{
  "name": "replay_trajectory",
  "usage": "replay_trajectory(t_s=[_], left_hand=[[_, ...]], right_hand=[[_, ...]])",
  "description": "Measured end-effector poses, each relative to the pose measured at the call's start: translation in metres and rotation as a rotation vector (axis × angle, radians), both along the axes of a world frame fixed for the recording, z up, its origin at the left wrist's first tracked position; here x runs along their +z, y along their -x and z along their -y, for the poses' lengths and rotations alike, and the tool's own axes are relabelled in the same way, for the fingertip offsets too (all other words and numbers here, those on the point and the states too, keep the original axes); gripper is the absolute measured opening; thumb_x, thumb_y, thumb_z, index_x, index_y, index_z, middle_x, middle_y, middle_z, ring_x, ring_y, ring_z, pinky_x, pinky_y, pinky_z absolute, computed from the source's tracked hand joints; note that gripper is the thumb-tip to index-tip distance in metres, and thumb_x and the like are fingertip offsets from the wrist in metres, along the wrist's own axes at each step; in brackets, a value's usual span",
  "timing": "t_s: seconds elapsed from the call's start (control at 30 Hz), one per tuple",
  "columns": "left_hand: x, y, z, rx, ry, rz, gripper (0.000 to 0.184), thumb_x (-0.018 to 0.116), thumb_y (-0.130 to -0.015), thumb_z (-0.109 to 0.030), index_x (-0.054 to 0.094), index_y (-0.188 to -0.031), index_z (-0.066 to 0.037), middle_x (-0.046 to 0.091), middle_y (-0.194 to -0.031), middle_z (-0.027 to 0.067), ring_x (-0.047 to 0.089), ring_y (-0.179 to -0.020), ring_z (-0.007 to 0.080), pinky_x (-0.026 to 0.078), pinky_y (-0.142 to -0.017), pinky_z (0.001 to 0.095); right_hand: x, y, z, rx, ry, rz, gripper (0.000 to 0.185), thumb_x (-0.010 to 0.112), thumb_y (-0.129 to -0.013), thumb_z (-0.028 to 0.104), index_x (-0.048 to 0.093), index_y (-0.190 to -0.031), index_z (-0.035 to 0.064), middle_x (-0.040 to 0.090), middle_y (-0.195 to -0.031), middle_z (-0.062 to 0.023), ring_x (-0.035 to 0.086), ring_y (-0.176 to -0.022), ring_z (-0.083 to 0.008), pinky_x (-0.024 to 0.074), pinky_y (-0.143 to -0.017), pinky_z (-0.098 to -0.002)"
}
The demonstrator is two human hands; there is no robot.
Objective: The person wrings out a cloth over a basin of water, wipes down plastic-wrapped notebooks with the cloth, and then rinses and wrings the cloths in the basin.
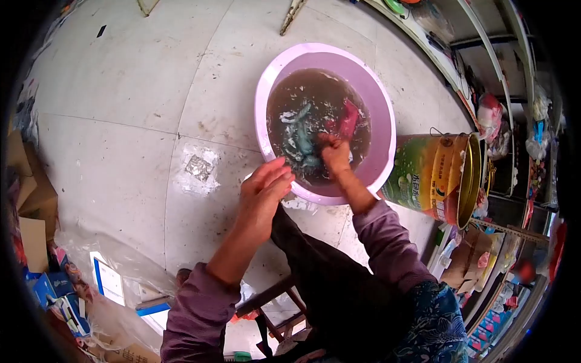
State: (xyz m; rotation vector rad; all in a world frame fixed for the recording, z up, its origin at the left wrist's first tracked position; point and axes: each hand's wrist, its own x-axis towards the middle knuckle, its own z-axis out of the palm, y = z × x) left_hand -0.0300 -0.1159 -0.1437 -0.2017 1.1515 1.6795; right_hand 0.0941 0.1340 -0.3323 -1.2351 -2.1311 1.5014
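A pink basin (385,130) of murky brown water stands on the floor. Teal cloth (301,136) lies in the water near its middle, and a red cloth (348,120) shows at the right. My right hand (335,154) reaches into the basin just below the red cloth, its fingers bent and partly hidden by the water; whether they grip anything is unclear. Outside the basin's lower left rim, my left hand (264,187) is raised with fingers extended and nothing in it.
A large printed metal bucket (433,178) stands right of the basin. Shelves (423,37) with goods line the right side. Cardboard boxes (37,193) and plastic sheeting (109,242) lie at the left. A wooden stool (275,296) is near my legs.
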Motion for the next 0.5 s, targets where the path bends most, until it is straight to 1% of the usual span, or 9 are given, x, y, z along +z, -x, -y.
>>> replay_trajectory(t_s=[0.07,0.13,0.17,0.2,0.27,0.3,0.4,0.43,0.5], left_hand=[[-0.007,-0.003,-0.013,0.014,-0.044,0.015,0.048,0.059,-0.088,-0.015,0.043,-0.129,0.002,0.05,-0.123,0.0161,0.052,-0.113,0.0235,0.04,-0.098,0.0351],[-0.014,-0.008,-0.028,0.104,-0.059,0.137,0.051,0.059,-0.088,-0.014,0.04,-0.131,0.002,0.046,-0.129,0.0161,0.047,-0.119,0.0229,0.037,-0.101,0.035],[-0.02,-0.01,-0.034,0.088,-0.061,0.145,0.06,0.062,-0.087,-0.02,0.034,-0.136,-0.001,0.037,-0.137,0.0139,0.034,-0.129,0.0238,0.033,-0.103,0.0435],[-0.025,-0.012,-0.041,0.087,-0.059,0.145,0.06,0.062,-0.087,-0.02,0.034,-0.136,-0.001,0.037,-0.137,0.0139,0.034,-0.129,0.0238,0.033,-0.103,0.0435],[-0.031,-0.014,-0.055,0.178,0.015,0.337,0.068,0.065,-0.085,-0.031,0.031,-0.138,-0.006,0.031,-0.14,0.0096,0.023,-0.133,0.0242,0.028,-0.103,0.0528],[-0.033,-0.016,-0.061,0.179,0.001,0.348,0.072,0.065,-0.083,-0.041,0.031,-0.138,-0.009,0.028,-0.142,0.0068,0.018,-0.134,0.0251,0.027,-0.1,0.0582],[-0.033,-0.01,-0.078,0.219,-0.042,0.422,0.07,0.061,-0.085,-0.047,0.033,-0.137,-0.009,0.028,-0.143,0.0062,0.025,-0.132,0.0249,0.028,-0.099,0.0568],[-0.034,-0.007,-0.083,0.25,-0.02,0.419,0.063,0.057,-0.086,-0.049,0.041,-0.132,-0.008,0.041,-0.135,0.0064,0.04,-0.123,0.0223,0.035,-0.098,0.0485],[-0.032,0.0,-0.083,0.249,-0.091,0.494,0.05,0.056,-0.089,-0.043,0.047,-0.124,-0.008,0.05,-0.123,0.0044,0.047,-0.113,0.0197,0.04,-0.094,0.0403]], right_hand=[[0.088,0.03,0.022,-0.006,0.018,-0.131,0.042,0.038,-0.068,-0.015,0.061,-0.101,-0.0031,0.067,-0.087,-0.0098,0.06,-0.091,-0.0178,0.0462,-0.086,-0.0292],[0.129,0.042,0.028,-0.296,0.442,-0.355,0.038,0.037,-0.071,-0.01,0.059,-0.101,-0.0027,0.066,-0.087,-0.0118,0.06,-0.086,-0.0197,0.0486,-0.081,-0.0311],[0.128,0.039,0.026,-0.193,0.303,-0.309,0.037,0.038,-0.072,-0.009,0.058,-0.103,-0.0027,0.065,-0.088,-0.0128,0.059,-0.086,-0.0214,0.0493,-0.081,-0.0328],[0.127,0.037,0.024,-0.104,0.158,-0.268,0.036,0.038,-0.073,-0.007,0.056,-0.104,-0.0027,0.064,-0.09,-0.0138,0.059,-0.086,-0.023,0.0501,-0.081,-0.0345],[0.184,0.053,0.05,-0.379,0.704,-0.534,0.034,0.039,-0.077,-0.004,0.053,-0.108,-0.0025,0.062,-0.094,-0.0145,0.059,-0.089,-0.0236,0.0507,-0.081,-0.0355],[0.2,0.056,0.057,-0.38,0.727,-0.516,0.033,0.039,-0.078,-0.004,0.051,-0.109,-0.0026,0.061,-0.095,-0.0143,0.059,-0.091,-0.0239,0.0503,-0.083,-0.0356],[0.23,0.057,0.081,-0.352,0.743,-0.617,0.029,0.043,-0.082,-0.001,0.052,-0.11,-0.003,0.061,-0.095,-0.0141,0.059,-0.092,-0.0227,0.0483,-0.087,-0.0342],[0.236,0.056,0.09,-0.247,0.721,-0.587,0.028,0.046,-0.083,0.001,0.052,-0.11,-0.0034,0.061,-0.097,-0.0142,0.058,-0.093,-0.0216,0.0475,-0.087,-0.033],[0.235,0.055,0.102,-0.129,0.679,-0.543,0.025,0.052,-0.087,0.0,0.055,-0.111,-0.003,0.062,-0.102,-0.0114,0.058,-0.095,-0.0169,0.0478,-0.084,-0.0276]])
